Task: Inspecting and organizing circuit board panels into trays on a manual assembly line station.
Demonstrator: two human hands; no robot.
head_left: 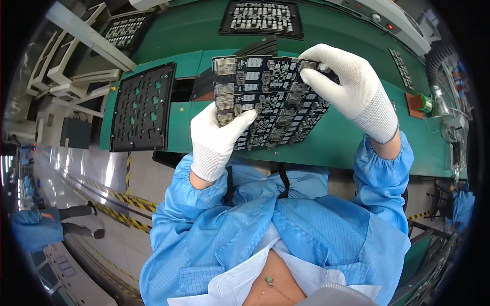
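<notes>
Tilted up above the near edge of the green bench is a black circuit board panel [270, 102], packed with small chips and metal connectors. My left hand [217, 133], in a white knit glove, grips its left side with the thumb laid over the front. At the panel's upper right corner, my gloved right hand [349, 84] pinches the edge between thumb and fingers. The fingers behind the panel are hidden. To the left, a black tray [143, 108] with many cutouts lies flat on the bench.
A filled board tray [261, 18] sits at the bench's far side, and another [124, 31] at the far left. A conveyor rail [258, 47] passes behind the panel. A solder wire spool [424, 103] stands at right. Another person [38, 228] is on the floor at lower left.
</notes>
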